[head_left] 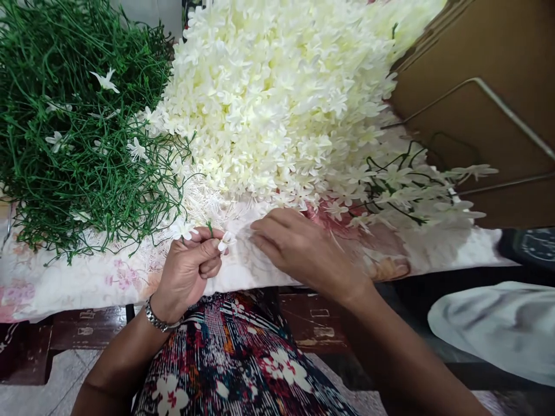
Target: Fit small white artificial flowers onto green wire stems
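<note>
Surface: table (316,318) under floral-printed cloth (87,283). At the left edge, tangled heap of green plastic stems (78,144); centre, mound of cream-white artificial blossoms (281,86); right, brown cardboard box (477,52).
Item: small white fabric flower on green stem (225,241), at the front edge, pinched in left hand (191,268), thumb against forefinger.
Right hand (303,251) just beside it, palm down, fingers on the cloth; grip indiscernible.

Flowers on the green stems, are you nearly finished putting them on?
Not nearly, it seems. Done: a small bunch of stemmed flowers lies at the right. In hand: the left hand pinches a white flower beside a short green stem; the right hand rests on the cloth. Left: a big pile of loose white flowers and a heap of green stems.
</note>
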A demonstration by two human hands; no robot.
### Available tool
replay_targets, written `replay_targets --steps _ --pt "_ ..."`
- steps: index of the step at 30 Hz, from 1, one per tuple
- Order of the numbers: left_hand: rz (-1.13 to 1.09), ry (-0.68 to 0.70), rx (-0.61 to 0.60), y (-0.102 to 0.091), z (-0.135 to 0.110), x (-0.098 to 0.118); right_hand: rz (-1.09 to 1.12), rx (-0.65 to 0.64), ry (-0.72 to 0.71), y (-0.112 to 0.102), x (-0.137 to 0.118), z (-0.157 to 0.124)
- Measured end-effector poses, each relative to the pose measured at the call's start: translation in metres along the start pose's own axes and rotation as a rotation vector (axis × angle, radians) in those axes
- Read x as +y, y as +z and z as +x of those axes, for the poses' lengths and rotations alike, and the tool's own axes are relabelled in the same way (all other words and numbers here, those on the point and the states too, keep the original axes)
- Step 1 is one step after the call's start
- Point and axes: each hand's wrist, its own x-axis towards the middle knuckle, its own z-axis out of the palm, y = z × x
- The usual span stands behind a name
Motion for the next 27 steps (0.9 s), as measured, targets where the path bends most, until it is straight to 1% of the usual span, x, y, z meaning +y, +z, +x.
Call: replay_targets --steps 1,3,5,7,10,12,14,15,17,19,22,27 --pt "-0.016 -0.013 -0.020 -0.001 0.000 0.000 -0.027 -0.045 -0.020 0.002 -0.003 0.003" --pt "-0.045 -0.033 -0.053 -0.002 0.001 -0.001 -0.058 -0.087 -0.041 0.004 -0.007 0.007" --pt "-0.072 -0.041 -0.075 -0.004 0.001 -0.001 0.024 -0.069 -0.050 0.003 -0.008 0.009" --pt "-0.088 -0.040 -0.088 -0.005 0.001 -0.002 0.240 0.002 -0.023 -0.002 -0.008 0.008" --pt "-0.098 -0.034 -0.109 -0.006 0.001 -0.004 0.645 0.162 0.119 -0.014 -0.013 0.004" --pt "-0.104 -0.031 -0.109 -0.005 0.001 -0.006 0.876 0.213 0.197 -0.021 -0.021 0.001" --pt "-0.115 -0.018 -0.100 -0.004 0.001 -0.008 1.035 0.230 0.186 -0.023 -0.031 0.001" --pt "-0.120 -0.008 -0.099 -0.003 0.001 -0.009 1.069 0.248 0.164 -0.021 -0.035 0.002" --pt "-0.132 0.011 -0.098 -0.002 0.000 -0.011 1.070 0.311 0.128 -0.016 -0.042 0.005" --pt "-0.139 0.017 -0.097 -0.001 0.000 -0.013 1.038 0.384 0.127 -0.009 -0.046 0.008" --pt "-0.143 0.026 -0.086 0.000 0.000 -0.015 0.995 0.456 0.120 0.000 -0.048 0.011" --pt "-0.142 0.058 -0.071 0.001 -0.001 -0.017 0.885 0.566 0.043 0.004 -0.049 0.009"
